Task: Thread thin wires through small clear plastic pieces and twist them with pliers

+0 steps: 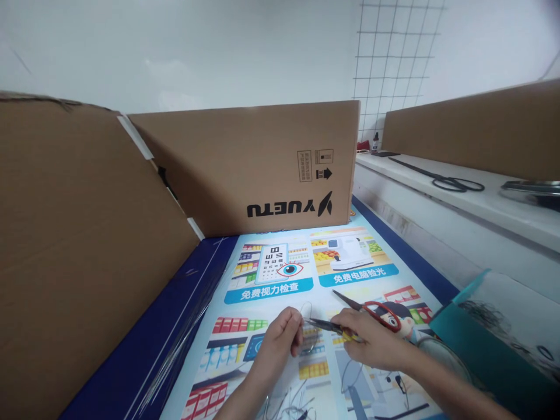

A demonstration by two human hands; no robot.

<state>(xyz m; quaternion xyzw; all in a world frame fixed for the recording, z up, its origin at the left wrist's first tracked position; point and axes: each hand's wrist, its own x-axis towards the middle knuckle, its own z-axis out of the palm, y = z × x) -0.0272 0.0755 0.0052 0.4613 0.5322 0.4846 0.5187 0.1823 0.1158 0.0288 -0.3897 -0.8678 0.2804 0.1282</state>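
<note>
My left hand [284,331] pinches a thin wire [311,307] that bends into a loop above and beside the fingertips. Wrapped around the yellow-marked handles of needle-nose pliers [326,325], my right hand [365,336] points their dark jaws at the left fingertips. The jaw tips meet the wire; how firmly they grip it I cannot make out. Just behind the right hand lie red-handled scissors [350,300], blades toward the upper left. Loose thin wire pieces [300,402] are scattered on the printed sheet [321,303] near my left forearm.
Cardboard panels [219,169] wall off the left and back. To the right, a teal box [490,338] holds tangled dark wire. Behind my right forearm is a round clear object [444,353]. On the white ledge [503,216] lie large black scissors [455,184].
</note>
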